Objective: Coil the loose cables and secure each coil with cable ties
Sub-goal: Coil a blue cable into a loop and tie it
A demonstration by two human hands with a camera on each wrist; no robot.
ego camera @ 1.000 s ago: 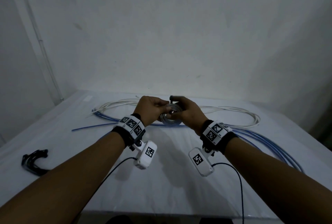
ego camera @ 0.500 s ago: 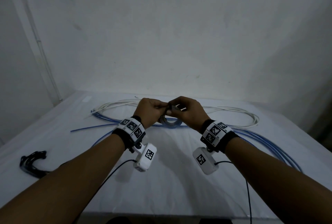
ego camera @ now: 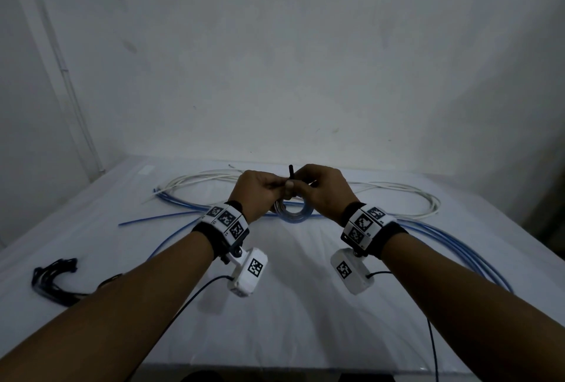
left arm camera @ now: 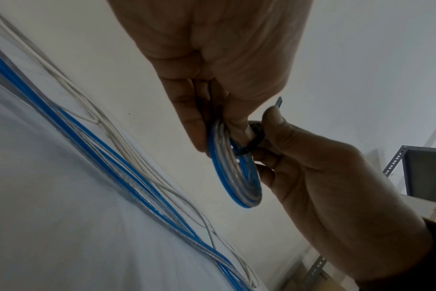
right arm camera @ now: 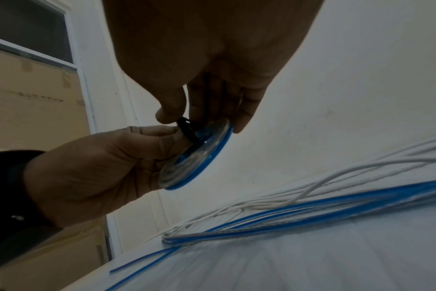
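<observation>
A small coil of blue and clear cable [ego camera: 294, 214] hangs above the white table [ego camera: 290, 305], between both hands. A black cable tie [left arm camera: 249, 144] wraps its top edge, and the tie's tail [ego camera: 290, 170] sticks up above the fingers. My left hand [ego camera: 265, 190] grips the coil [left arm camera: 234, 177] between thumb and fingers. My right hand [ego camera: 315, 189] pinches the tie [right arm camera: 187, 129] at its head, thumb [left arm camera: 274, 120] on top. In the right wrist view the left hand [right arm camera: 127, 153] holds the coil [right arm camera: 199, 161] from the left. The tie's head is mostly hidden by fingers.
Loose white cables [ego camera: 397, 195] and long blue and clear cables [ego camera: 452, 247] lie in wide loops behind and to the right of the hands. A bundle of black cable ties [ego camera: 53, 282] sits at the table's left. A wall stands close behind; a metal shelf [left arm camera: 423, 167] is at right.
Both hands stay together at the coil. The tie's tail, hidden among the fingers half a second ago, now sticks up above them.
</observation>
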